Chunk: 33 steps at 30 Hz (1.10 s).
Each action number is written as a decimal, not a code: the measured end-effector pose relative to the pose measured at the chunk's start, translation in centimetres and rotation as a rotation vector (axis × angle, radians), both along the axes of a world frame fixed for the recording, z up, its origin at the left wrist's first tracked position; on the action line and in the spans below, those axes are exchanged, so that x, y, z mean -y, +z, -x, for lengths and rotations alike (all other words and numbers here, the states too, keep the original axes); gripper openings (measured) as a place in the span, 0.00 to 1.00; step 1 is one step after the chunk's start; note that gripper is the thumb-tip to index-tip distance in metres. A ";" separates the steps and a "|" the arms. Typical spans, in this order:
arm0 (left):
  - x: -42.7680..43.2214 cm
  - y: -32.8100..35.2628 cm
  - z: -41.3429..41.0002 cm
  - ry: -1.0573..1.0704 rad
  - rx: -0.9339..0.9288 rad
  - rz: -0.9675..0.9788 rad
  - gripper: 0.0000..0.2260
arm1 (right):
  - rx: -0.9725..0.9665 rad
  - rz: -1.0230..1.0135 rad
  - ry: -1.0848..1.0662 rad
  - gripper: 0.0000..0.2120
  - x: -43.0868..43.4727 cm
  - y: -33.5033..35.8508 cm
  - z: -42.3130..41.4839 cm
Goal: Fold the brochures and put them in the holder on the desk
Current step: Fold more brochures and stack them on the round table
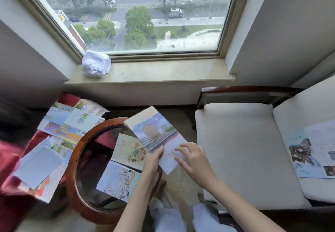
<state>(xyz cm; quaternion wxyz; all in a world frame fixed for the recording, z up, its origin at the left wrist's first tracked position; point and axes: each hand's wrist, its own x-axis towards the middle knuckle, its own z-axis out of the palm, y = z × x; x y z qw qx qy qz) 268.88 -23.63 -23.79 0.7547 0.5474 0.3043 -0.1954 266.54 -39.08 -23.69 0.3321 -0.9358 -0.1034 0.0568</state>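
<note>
From the head camera, both hands meet on one folded brochure, which is lifted and tilted over the far right edge of a round glass-topped table with a dark wood rim. The brochure runs away from the hands toward the window. Its far part shows a building against the sky, and its near part is pale with red characters.

The left hand grips the brochure's near left edge, fingers curled round it. The right hand lies on the pale near end with fingers spread and only lightly bent. I cannot tell whether its thumb tucks under the paper.

Just left of the left hand, two more folded brochures lie on the glass. The food-cover brochure is the farther one, and the blossom-tree brochure touches its near edge. Farther left, beyond the table rim, unfolded sheets are spread over a red seat, and a person in red holds a stack of papers.

Right of the right hand stands a white-cushioned armchair with an open brochure lying on its far cushion. Well beyond the hands, a folded white towel sits on the windowsill.
</note>
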 end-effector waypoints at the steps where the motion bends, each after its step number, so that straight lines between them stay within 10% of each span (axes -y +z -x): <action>1: -1.4 0.2 0.4 -0.031 0.024 0.016 0.09 | -0.042 0.022 -0.023 0.19 -1.0 -0.2 -0.3; 5: -6.1 0.4 2.4 -0.157 0.051 0.094 0.11 | -0.278 -0.055 -0.118 0.27 -5.5 -0.5 -1.7; 10: -10.9 -0.8 4.4 -0.163 0.000 0.189 0.13 | -0.418 -0.358 -0.329 0.08 -10.5 -0.8 -3.5; 22: -20.7 -5.2 7.5 0.157 -0.018 0.195 0.10 | -0.586 -0.195 -0.109 0.07 -18.0 -4.3 2.0; 27: -23.3 -7.5 8.5 0.561 -0.173 -0.050 0.13 | -0.538 0.132 0.049 0.03 -18.0 -5.4 1.2; 33: -24.7 -9.9 9.2 0.537 -0.171 -0.439 0.21 | -0.490 0.283 0.208 0.05 -18.4 -7.3 -1.4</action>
